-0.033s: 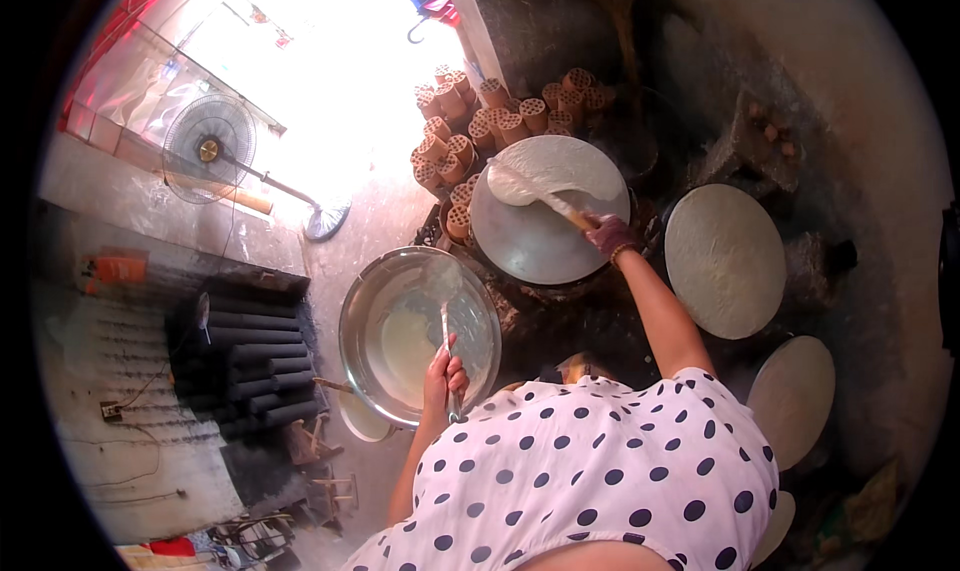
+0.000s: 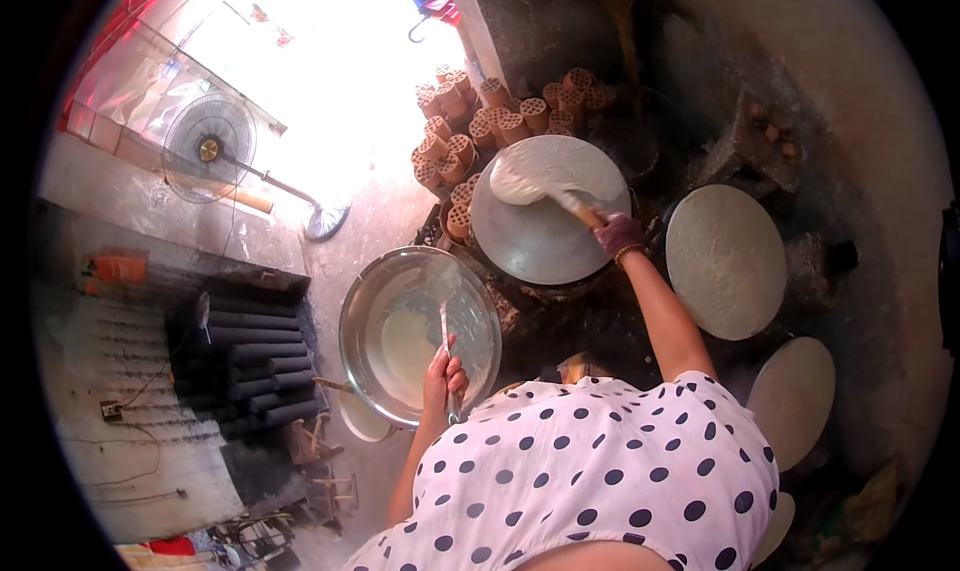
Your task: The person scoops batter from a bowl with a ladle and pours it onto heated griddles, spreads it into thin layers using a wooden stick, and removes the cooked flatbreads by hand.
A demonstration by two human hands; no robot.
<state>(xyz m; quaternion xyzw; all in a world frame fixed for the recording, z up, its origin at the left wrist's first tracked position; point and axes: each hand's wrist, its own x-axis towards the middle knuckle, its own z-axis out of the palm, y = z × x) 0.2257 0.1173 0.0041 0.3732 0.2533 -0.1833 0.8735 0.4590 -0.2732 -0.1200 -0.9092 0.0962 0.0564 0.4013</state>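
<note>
My left hand [image 2: 445, 379] is closed around the handle of a metal ladle [image 2: 445, 321], whose bowl end is over the wide steel basin [image 2: 350, 316]. Pale batter [image 2: 405, 346] lies in the basin. My right hand [image 2: 620, 235], in a dark reddish glove, grips a wooden-handled spreader [image 2: 578, 209] over the round griddle [image 2: 530, 241]. White batter [image 2: 565, 161] covers the griddle's far part, while its near part shows bare metal. The spreader's tip meets the batter's near edge and is hard to make out there.
Perforated clay-coloured briquettes [image 2: 512, 126] are heaped beyond the griddle. Pale-coated round plates [image 2: 725, 261] stand along the right. Stacked black cylinders [image 2: 265, 356] lie at the left, and a standing fan [image 2: 210, 149] is at the far left. A small stool [image 2: 335, 491] sits lower left.
My right hand has shifted slightly right with the spreader, and the spreader's far end has drawn back across the batter. The left hand and ladle look unmoved.
</note>
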